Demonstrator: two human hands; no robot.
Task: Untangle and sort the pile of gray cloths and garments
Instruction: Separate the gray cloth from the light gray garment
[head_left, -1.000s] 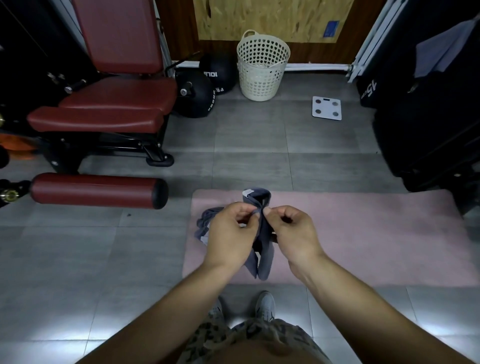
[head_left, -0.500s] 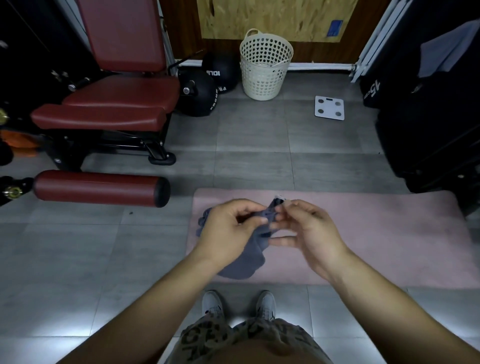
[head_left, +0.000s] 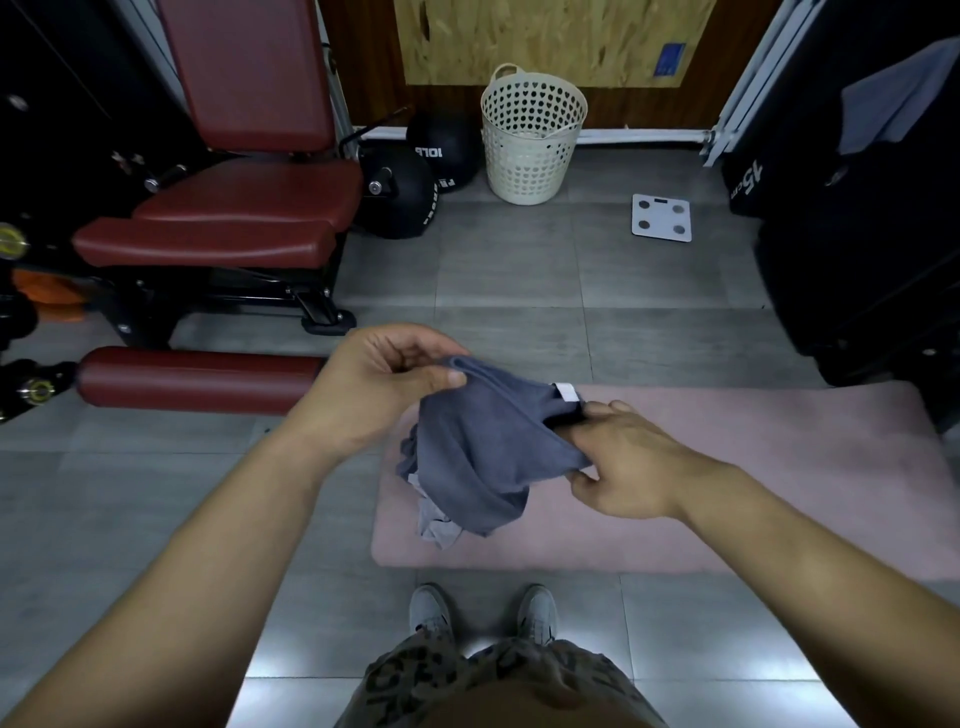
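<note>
A dark gray cloth (head_left: 488, 447) with a small white tag hangs spread between my two hands above a pink mat (head_left: 727, 467). My left hand (head_left: 379, 384) pinches its upper left edge between thumb and fingers. My right hand (head_left: 618, 462) grips the cloth's right edge near the tag. Beneath the cloth, a small pile of lighter gray cloths (head_left: 436, 525) lies on the mat's left part, partly hidden by the hanging cloth.
A cream perforated laundry basket (head_left: 530, 140) stands by the far wall. A red gym bench (head_left: 234, 208) and its red roller pad (head_left: 197, 379) are at the left, black medicine balls (head_left: 400, 192) behind. A white scale (head_left: 661, 217) lies on the floor; dark equipment stands at right.
My hands have moved apart, the left one up and leftward, and the bunched gray cloth has opened out between them. The pile underneath has come into view.
</note>
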